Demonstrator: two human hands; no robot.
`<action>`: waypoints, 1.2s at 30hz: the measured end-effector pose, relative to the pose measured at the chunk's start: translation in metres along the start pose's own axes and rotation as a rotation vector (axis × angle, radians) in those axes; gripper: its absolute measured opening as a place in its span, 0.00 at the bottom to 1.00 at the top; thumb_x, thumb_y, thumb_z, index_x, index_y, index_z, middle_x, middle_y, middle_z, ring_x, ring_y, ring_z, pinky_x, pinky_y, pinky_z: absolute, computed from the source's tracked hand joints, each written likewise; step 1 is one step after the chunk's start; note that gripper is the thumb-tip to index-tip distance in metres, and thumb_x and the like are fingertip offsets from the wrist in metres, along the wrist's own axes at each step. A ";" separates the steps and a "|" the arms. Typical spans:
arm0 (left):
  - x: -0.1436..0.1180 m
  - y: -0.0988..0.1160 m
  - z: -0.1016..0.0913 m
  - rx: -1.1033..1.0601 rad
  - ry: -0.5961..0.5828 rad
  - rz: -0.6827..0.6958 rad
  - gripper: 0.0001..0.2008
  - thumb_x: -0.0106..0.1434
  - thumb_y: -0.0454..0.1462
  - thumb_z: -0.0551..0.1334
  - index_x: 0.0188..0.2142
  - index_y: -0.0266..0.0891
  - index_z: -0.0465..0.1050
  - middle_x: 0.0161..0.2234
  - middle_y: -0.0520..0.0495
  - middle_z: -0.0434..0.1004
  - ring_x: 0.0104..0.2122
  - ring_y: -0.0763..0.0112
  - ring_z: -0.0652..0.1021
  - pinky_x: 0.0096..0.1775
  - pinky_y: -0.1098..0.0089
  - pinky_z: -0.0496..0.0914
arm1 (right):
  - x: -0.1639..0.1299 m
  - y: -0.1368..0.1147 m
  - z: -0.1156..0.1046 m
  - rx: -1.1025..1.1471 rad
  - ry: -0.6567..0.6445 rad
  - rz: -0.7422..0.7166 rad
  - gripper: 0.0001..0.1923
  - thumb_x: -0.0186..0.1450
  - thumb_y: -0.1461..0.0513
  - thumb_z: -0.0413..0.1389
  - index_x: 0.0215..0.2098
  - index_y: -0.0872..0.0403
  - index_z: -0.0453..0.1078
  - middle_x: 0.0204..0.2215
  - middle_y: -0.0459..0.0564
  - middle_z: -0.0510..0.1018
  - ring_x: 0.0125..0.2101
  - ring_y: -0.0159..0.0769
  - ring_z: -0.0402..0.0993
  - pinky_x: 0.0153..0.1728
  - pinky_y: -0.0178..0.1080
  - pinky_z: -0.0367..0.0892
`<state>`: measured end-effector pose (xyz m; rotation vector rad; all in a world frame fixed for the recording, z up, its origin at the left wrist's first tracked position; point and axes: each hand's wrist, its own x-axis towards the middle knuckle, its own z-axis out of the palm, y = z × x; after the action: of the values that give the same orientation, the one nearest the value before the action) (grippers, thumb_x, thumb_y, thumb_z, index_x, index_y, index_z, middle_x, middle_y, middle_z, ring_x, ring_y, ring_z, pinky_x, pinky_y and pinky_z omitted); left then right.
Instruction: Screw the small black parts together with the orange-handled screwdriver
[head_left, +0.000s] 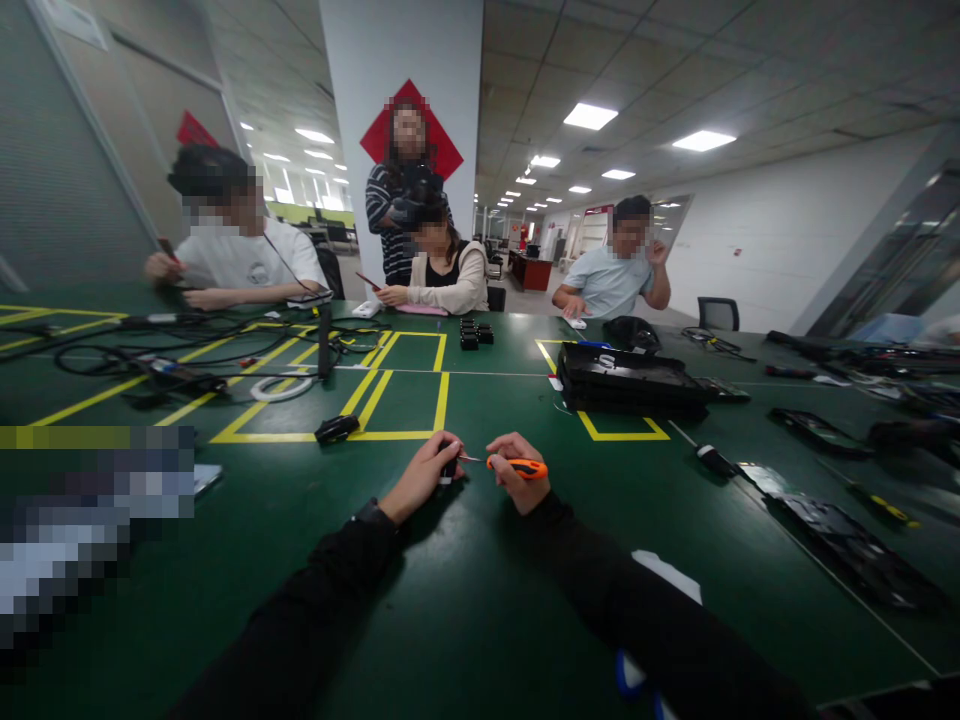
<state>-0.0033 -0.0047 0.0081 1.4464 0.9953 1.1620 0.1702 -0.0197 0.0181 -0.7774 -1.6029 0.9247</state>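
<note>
Head view. The right hand (519, 478) grips an orange-handled screwdriver (517, 466), its tip meeting a small black part (449, 470) pinched closed in the left hand (424, 475); both rest on the green desk (465, 600), midway along its near edge. The step in hand appears to be working a fastener; the next move likely calls for steady tip alignment. Other people sit at the far edge.

White "S" on black case (630, 380); nothing else legible.
</note>
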 end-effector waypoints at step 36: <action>0.002 -0.002 -0.001 -0.011 0.037 0.002 0.16 0.58 0.48 0.51 0.31 0.37 0.64 0.26 0.51 0.69 0.23 0.74 0.71 0.26 0.74 0.64 | 0.000 -0.006 -0.006 -0.118 -0.111 -0.157 0.03 0.52 0.64 0.55 0.24 0.56 0.70 0.22 0.45 0.67 0.24 0.29 0.64 0.27 0.33 0.61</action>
<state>-0.0042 -0.0024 0.0060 1.4220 1.0113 1.1976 0.1760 -0.0213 0.0240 -0.6805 -1.8013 0.7769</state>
